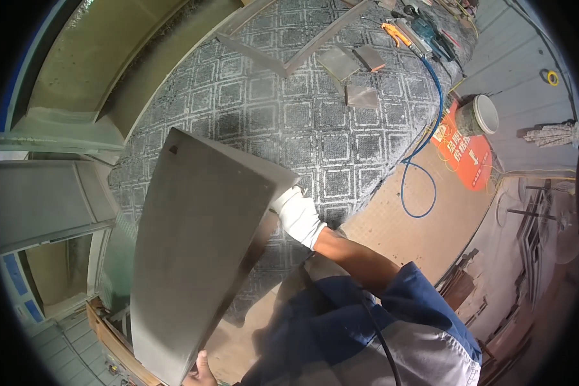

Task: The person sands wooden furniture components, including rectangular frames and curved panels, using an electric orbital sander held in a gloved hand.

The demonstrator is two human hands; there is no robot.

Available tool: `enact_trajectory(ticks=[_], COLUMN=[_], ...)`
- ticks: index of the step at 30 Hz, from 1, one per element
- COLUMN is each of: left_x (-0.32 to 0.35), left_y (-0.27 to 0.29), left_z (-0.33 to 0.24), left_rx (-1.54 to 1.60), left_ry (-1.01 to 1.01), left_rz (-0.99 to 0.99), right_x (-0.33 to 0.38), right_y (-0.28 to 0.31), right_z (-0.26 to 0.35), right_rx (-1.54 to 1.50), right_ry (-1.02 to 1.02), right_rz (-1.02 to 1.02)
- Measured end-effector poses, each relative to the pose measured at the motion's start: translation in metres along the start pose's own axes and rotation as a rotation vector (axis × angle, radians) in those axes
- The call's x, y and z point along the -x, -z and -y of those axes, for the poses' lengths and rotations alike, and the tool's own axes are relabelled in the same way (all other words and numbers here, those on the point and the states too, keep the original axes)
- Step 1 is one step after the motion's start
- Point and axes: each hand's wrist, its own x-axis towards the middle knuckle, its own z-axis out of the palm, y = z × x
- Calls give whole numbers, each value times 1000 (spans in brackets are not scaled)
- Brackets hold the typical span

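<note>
A long grey sheet-metal box-like panel [193, 244] with folded edges is held tilted in front of me, slightly left of the middle. My right hand [296, 212], in a white glove, grips its far right corner; the fingertips are partly hidden behind the metal. At the near lower end, my left hand [198, 374] has its thumb against the panel's edge. The rest of that hand is hidden by the panel and the picture's rim. Below the panel lies a dark grey patterned carpet [238, 109] spread over a work surface.
Metal frame bars [286, 64] and several small flat blocks [363, 96] lie on the carpet's far part. An orange air gun [397, 35] with a blue hose [439, 96] rests at the far right beside power tools [431, 35]. A white bucket [478, 116] stands right.
</note>
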Motion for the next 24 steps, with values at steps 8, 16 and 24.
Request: enact_trajectory(ticks=[8, 16, 24], left_x=[4, 3, -2], left_y=[16, 27, -18], left_z=[-13, -35, 28], left_rx=[-58, -32, -359], left_ry=[66, 246, -282], left_rz=[66, 167, -493], right_x=[4, -14, -41], right_y=[72, 42, 39], right_z=[-26, -10, -4], right_rx=[-432, -260, -349], right_ry=[-151, -7, 51], right_rz=[384, 342, 85])
